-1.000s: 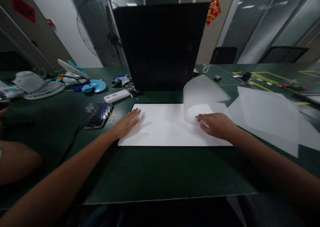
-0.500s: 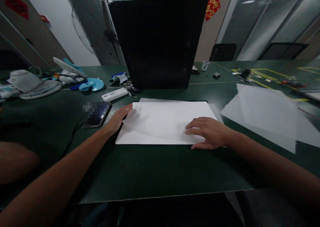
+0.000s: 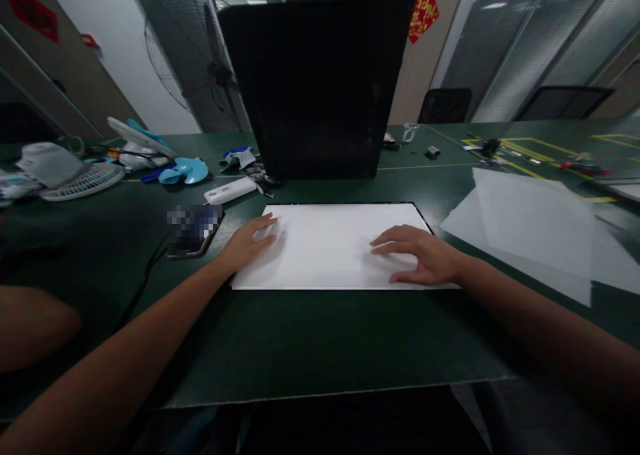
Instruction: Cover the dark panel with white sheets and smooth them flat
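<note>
L hand (image 3: 250, 243) & R hand (image 3: 417, 253), fingers apart, at opp. ends of white sheet (image 3: 325, 245), prob. to steady it.

- White panel (image 3: 325, 248): flat, smooth, matt, paper-like face; thin dark edging.
- Loose sheets (image 3: 537, 231): thin, smooth, translucent, matt; paper or plastic film, cannot tell.
- Surface (image 3: 320, 348): dark green, smooth, with a dull sheen.
- Upright black panel (image 3: 320, 88): smooth, dark, faintly glossy.
- Phone (image 3: 197, 231): glossy, glass-like front.
- White stick-shaped device (image 3: 231, 191): smooth, hard plastic.
- Blue fan blades (image 3: 185, 171): shiny moulded plastic.
- White fan grille (image 3: 86, 181): ribbed plastic.
- Small cup (image 3: 410, 133): transparent; glass or plastic, cannot tell.
</note>
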The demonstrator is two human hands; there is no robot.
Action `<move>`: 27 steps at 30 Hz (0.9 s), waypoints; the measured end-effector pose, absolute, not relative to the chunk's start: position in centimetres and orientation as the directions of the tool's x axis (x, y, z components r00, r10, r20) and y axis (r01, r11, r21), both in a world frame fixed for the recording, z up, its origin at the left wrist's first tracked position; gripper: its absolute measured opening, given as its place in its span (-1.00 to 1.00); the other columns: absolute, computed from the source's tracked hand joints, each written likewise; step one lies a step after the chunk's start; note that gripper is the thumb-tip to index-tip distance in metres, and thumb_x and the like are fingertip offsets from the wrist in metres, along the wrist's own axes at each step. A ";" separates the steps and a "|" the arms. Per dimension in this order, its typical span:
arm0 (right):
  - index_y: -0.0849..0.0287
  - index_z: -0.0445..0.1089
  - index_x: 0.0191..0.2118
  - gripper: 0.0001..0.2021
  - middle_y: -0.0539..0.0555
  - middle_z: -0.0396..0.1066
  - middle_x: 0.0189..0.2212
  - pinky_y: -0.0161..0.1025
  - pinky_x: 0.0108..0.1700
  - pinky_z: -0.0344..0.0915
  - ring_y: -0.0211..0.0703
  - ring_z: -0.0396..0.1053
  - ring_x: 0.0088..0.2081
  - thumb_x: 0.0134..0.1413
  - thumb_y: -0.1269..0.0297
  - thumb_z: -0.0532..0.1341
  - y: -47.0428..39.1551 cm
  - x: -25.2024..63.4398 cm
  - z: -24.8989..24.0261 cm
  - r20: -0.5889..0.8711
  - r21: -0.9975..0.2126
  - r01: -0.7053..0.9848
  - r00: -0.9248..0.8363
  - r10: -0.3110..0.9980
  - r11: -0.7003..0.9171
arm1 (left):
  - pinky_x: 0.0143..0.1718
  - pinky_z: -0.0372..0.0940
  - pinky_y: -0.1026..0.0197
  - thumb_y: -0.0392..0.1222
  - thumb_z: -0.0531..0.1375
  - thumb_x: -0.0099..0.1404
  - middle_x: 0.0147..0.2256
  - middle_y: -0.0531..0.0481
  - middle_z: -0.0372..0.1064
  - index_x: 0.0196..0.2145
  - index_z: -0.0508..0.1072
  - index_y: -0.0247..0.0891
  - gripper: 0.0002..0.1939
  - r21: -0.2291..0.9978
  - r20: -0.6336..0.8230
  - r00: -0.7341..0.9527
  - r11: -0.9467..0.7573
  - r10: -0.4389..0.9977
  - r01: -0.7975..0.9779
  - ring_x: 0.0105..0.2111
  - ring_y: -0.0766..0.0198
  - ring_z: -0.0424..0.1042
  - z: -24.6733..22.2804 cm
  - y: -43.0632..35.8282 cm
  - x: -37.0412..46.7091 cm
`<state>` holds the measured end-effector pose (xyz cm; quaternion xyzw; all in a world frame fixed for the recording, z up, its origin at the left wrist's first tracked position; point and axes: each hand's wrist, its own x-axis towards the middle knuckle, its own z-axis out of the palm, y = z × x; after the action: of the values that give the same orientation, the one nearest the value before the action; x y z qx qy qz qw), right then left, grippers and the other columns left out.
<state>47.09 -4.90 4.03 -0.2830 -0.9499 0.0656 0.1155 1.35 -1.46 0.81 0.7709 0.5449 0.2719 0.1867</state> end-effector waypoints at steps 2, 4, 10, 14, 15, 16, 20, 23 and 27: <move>0.11 0.46 0.26 -0.40 0.24 0.48 0.18 0.26 0.22 0.28 0.24 0.39 0.18 0.34 -0.18 0.13 -4.2 47.9 4.0 0.220 -0.055 0.787 -0.591 0.776 0.615 | 0.42 0.05 -0.23 0.50 0.09 0.32 0.39 -0.24 0.22 0.24 0.46 -0.21 -0.16 0.538 0.231 0.289 -0.369 0.929 0.758 0.36 -0.17 0.25 1.1 -1.8 1.7; 0.19 0.52 0.19 -0.37 0.34 0.54 0.04 0.32 0.13 0.32 0.34 0.44 0.10 0.38 -0.20 0.03 -3.5 48.8 4.1 0.235 0.073 0.958 -0.286 0.929 0.276 | 0.42 0.06 -0.23 0.51 0.05 0.34 0.38 -0.23 0.23 0.23 0.47 -0.20 -0.17 0.511 0.232 0.311 -0.387 0.922 0.767 0.36 -0.16 0.26 1.3 -2.1 2.0; 0.22 0.54 0.16 -0.36 0.37 0.59 -0.17 0.25 0.00 0.39 0.33 0.53 -0.08 0.40 -0.17 -0.04 -2.2 50.8 3.8 0.168 0.112 0.993 -0.067 0.984 0.048 | 0.42 0.08 -0.21 0.51 0.02 0.35 0.38 -0.21 0.23 0.24 0.46 -0.18 -0.17 0.495 0.226 0.324 -0.395 0.919 0.774 0.35 -0.14 0.26 1.2 -2.0 2.0; 0.16 0.46 0.26 -0.40 0.20 0.60 -0.02 0.08 0.08 0.41 0.18 0.54 -0.01 0.38 -0.12 0.03 -0.8 52.0 2.7 0.185 -0.106 0.977 -0.162 0.969 0.183 | 0.41 0.08 -0.20 0.37 0.05 0.40 0.36 -0.20 0.27 0.22 0.47 -0.19 -0.29 0.475 0.241 0.271 -0.356 0.932 0.805 0.34 -0.12 0.29 0.9 -1.7 1.5; 0.15 0.47 0.26 -0.42 0.17 0.60 0.01 0.03 0.10 0.42 0.14 0.54 0.00 0.38 -0.11 0.04 -0.3 52.5 2.5 0.182 -0.176 0.963 -0.172 0.968 0.205 | 0.41 0.08 -0.19 0.34 0.05 0.40 0.36 -0.21 0.27 0.22 0.47 -0.20 -0.31 0.468 0.240 0.255 -0.342 0.937 0.815 0.34 -0.11 0.29 0.8 -1.6 1.3; 0.14 0.47 0.26 -0.42 0.16 0.59 0.04 -0.01 0.11 0.41 0.12 0.55 0.00 0.37 -0.09 0.04 0.2 53.2 2.4 0.183 -0.224 0.952 -0.171 0.968 0.210 | 0.41 0.08 -0.18 0.32 0.05 0.40 0.36 -0.21 0.28 0.21 0.47 -0.21 -0.32 0.461 0.240 0.241 -0.329 0.940 0.824 0.33 -0.10 0.30 0.7 -1.5 1.2; 0.23 0.40 0.33 -0.37 0.34 0.47 0.18 0.08 0.21 0.28 0.25 0.42 0.16 0.37 -0.09 0.07 1.7 57.2 2.3 0.248 -0.128 0.992 0.018 0.969 0.014 | 0.42 0.08 -0.13 0.32 0.04 0.39 0.34 -0.22 0.30 0.21 0.48 -0.24 -0.30 0.428 0.246 0.242 -0.329 0.939 0.842 0.33 -0.08 0.30 0.4 -1.3 1.0; 0.39 0.25 0.42 -0.17 0.59 0.17 0.35 0.28 0.26 0.09 0.46 0.08 0.38 0.34 -0.24 0.07 2.2 61.4 1.8 0.249 -0.035 0.934 0.353 0.902 -0.356 | 0.42 0.09 -0.12 0.31 0.05 0.40 0.35 -0.21 0.29 0.23 0.48 -0.25 -0.30 0.419 0.247 0.263 -0.348 0.933 0.839 0.34 -0.09 0.29 0.2 -1.2 1.0; 0.47 0.00 0.52 0.10 0.79 -0.20 0.43 0.43 0.20 -0.02 0.58 -0.22 0.47 0.24 -0.46 0.01 2.7 66.0 0.3 0.082 -0.110 0.659 0.752 0.654 -0.744 | 0.41 0.09 -0.16 0.32 0.05 0.40 0.35 -0.23 0.28 0.22 0.47 -0.26 -0.29 0.415 0.249 0.258 -0.344 0.933 0.842 0.35 -0.11 0.27 0.0 -1.1 1.0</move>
<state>66.05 2.66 0.32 -0.9335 -0.3518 -0.0192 0.0664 0.96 -1.14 -0.02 0.7870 0.5641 0.2293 0.0992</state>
